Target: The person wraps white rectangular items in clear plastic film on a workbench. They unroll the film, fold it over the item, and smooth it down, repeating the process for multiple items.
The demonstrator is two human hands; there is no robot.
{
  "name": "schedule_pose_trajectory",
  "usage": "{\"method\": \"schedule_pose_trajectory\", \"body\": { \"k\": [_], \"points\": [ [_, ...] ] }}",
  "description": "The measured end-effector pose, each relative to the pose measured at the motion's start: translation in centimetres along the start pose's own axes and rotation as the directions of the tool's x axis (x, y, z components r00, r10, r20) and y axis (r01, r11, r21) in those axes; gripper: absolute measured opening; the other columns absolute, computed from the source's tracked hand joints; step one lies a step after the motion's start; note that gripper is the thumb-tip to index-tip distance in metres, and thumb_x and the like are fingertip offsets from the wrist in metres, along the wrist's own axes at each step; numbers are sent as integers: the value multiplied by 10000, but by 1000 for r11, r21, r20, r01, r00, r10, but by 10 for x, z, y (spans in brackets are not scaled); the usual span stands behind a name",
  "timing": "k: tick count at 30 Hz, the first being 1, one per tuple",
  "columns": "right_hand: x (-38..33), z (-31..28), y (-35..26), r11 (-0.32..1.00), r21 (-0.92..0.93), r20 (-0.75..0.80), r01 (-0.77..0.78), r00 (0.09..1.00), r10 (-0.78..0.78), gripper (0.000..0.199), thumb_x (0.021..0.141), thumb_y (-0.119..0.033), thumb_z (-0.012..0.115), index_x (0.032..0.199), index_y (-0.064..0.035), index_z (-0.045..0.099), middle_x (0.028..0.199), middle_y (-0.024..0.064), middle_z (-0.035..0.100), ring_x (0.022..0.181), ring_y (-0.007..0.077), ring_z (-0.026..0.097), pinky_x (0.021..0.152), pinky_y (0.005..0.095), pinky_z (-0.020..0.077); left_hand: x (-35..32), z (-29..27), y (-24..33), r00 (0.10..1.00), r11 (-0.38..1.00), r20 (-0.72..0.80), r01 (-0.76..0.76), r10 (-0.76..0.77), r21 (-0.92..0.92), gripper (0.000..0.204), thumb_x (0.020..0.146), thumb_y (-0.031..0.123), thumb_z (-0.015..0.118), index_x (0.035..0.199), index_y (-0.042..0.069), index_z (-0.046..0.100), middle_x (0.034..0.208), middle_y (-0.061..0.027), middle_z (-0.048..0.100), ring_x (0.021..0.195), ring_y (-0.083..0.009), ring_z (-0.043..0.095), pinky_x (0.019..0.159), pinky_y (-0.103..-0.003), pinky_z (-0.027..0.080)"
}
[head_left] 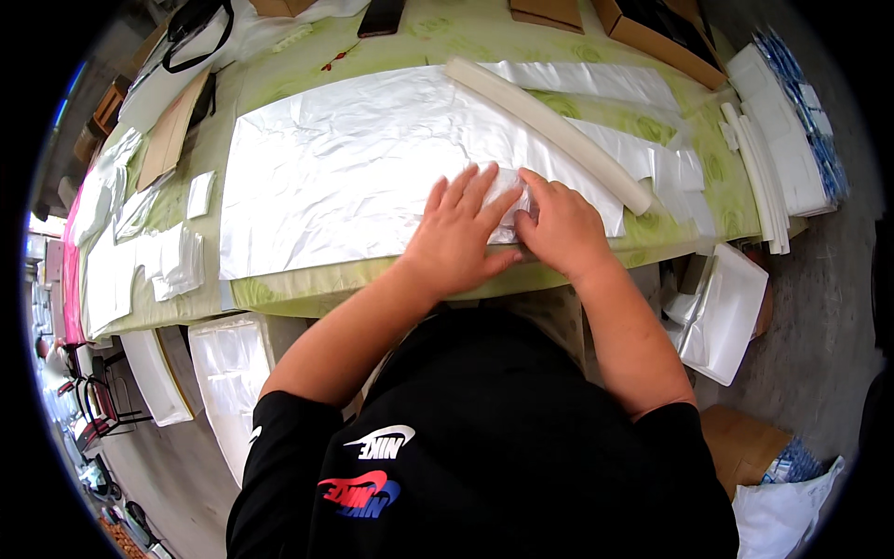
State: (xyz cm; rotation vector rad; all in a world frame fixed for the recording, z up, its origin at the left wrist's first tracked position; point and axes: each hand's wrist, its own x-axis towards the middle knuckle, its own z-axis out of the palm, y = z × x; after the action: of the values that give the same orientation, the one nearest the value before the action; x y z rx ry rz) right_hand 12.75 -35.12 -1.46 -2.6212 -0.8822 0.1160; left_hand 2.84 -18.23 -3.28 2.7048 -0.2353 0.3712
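Observation:
A broad, wrinkled white plastic sheet (317, 177) covers the middle of the table. Near its front edge lies a small, shiny folded plastic packet (508, 207). My left hand (454, 231) rests flat on the packet's left side and the sheet, its fingers spread. From the other side, my right hand (566, 226) has its fingers curled, with thumb and index finger at the packet's right edge. Both hands hide part of the packet. A long cream-coloured roll (559, 140) lies slantwise across the sheet, just beyond my right hand.
The table has a green patterned cover (428, 42). Small folded white packets (177, 261) lie at the left, near a cardboard piece (172, 130). An open cardboard box (661, 42) stands far right, with white tubes (759, 177) nearer. White bins (722, 312) sit below the table edge.

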Motion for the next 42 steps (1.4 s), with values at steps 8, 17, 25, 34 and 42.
{"method": "schedule_pose_trajectory", "body": {
  "k": [8,17,25,34,42],
  "points": [
    [-9,-4,-13,992,111,120,60,990,-73,544,853,-316,701,1359,-126,633,1088,153,698,1053,360,659,928,462,528,-108,14,12,690,-88,640,654,-337,-751,456,1054,258,635,1423,40,478,1242,-108,679,1086,-183,668,960,-351,545],
    [-50,17,-64,725,685,277,-67,945,-175,276,899,-67,720,1171,-59,680,894,48,643,787,156,603,737,293,506,-125,15,9,652,-377,521,362,-551,-852,198,1046,212,632,1166,54,631,1061,-29,675,974,-119,635,892,-299,513],
    [-50,33,-62,581,813,135,-19,978,-157,162,954,-31,670,1116,-32,678,904,4,656,782,76,575,731,248,495,-131,-126,-104,625,333,-107,257,-773,-907,239,1027,124,656,1248,56,597,1078,-51,646,970,-138,620,831,-284,538],
    [-55,31,-64,681,717,58,149,961,-272,129,906,-22,690,1035,-27,701,896,83,686,780,176,637,730,299,525,-134,-226,-351,319,401,-254,819,-913,-411,709,858,304,845,1443,42,542,1286,-176,684,1103,-264,686,936,-371,538],
    [-55,28,-64,729,646,43,224,944,-328,142,875,-9,692,1012,-42,710,869,110,676,765,253,654,701,336,525,-115,-202,-346,403,377,-111,905,-909,195,874,858,512,761,1591,197,403,1591,-198,436,1468,-350,429,1186,-432,392]
  ]
}}
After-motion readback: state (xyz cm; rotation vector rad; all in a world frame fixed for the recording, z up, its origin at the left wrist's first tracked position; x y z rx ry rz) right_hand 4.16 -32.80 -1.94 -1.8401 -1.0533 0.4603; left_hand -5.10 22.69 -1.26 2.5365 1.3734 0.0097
